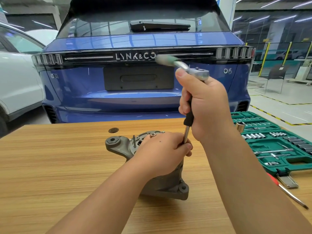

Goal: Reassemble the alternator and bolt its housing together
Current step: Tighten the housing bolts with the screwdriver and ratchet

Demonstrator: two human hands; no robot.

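The grey alternator (170, 184) stands on the wooden table (59, 157), its mounting ears at the upper left and lower right. My left hand (162, 152) lies over its top and pinches the lower end of a chrome extension bar (186, 135) that stands upright on the housing. My right hand (205, 105) grips the bar's black sleeve higher up, thumb against the ratchet head (197, 73). The ratchet's green handle (167, 60) points left and is blurred. A copper-coloured nut (152, 134) and a thin stud (134, 141) show on the housing's top. The socket is hidden under my left hand.
An open green socket case (276, 146) with several sockets lies at the right of the table. A red-handled screwdriver (287, 191) rests near the case's front. A small dark disc (113, 130) lies behind the alternator. A blue car (135, 92) stands just beyond the table's far edge.
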